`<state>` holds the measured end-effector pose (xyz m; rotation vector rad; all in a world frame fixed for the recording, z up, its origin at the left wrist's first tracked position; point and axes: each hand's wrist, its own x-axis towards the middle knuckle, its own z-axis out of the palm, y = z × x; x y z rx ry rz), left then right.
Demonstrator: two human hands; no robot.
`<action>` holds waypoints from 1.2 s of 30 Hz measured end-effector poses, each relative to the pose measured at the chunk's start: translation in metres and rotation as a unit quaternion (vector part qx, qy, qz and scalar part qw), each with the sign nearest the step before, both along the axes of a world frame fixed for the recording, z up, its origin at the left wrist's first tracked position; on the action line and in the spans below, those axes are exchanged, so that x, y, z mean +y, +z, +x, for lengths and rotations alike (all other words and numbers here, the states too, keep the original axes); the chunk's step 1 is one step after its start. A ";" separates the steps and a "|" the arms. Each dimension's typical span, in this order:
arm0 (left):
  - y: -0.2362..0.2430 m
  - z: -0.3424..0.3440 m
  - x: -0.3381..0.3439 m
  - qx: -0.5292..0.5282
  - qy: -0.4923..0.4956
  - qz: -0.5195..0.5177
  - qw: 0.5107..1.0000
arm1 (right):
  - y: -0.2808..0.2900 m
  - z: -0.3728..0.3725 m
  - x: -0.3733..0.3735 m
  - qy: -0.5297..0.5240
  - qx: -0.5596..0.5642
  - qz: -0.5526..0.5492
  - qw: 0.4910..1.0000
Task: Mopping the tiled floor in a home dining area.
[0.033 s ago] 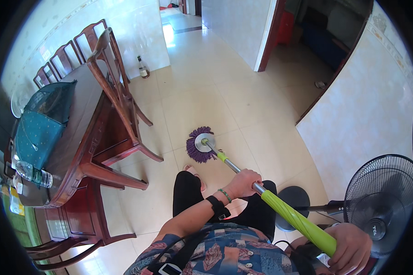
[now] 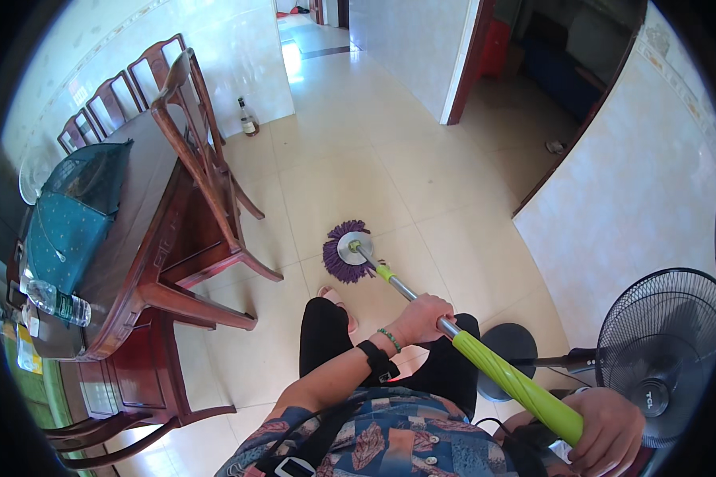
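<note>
A spin mop [image 2: 517, 384] slants from the lower right to the floor ahead of me, with a bright green ribbed grip and a metal pole. Its round head has purple strands [image 2: 344, 266] that lie spread on the tiles around a silver disc. My left hand [image 2: 423, 318], with a green bead bracelet and a black band at the wrist, is closed round the metal pole just below the green grip. Round the top end of that grip, my right hand [image 2: 610, 433] is closed as well.
At the left stand a dark wooden table [image 2: 147, 203] and wooden chairs [image 2: 207, 167]; a green mesh food cover [image 2: 75, 215] and a plastic bottle [image 2: 59, 303] lie on the table. A glass bottle [image 2: 248, 119] stands by the wall. A black fan [image 2: 660, 350] is close on my right, near a doorway [image 2: 533, 111].
</note>
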<state>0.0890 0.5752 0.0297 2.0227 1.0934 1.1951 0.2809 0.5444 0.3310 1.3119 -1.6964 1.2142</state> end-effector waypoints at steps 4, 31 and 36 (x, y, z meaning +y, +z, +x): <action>0.002 0.001 -0.001 0.014 -0.004 -0.006 1.000 | -0.002 0.001 -0.003 -0.013 -0.008 -0.013 1.000; 0.078 0.013 -0.015 -0.005 -0.143 0.099 0.985 | -0.009 -0.004 0.000 -0.040 0.036 -0.059 0.997; 0.066 0.021 -0.007 0.015 -0.123 0.039 0.992 | -0.007 -0.006 0.002 -0.013 0.034 -0.040 0.999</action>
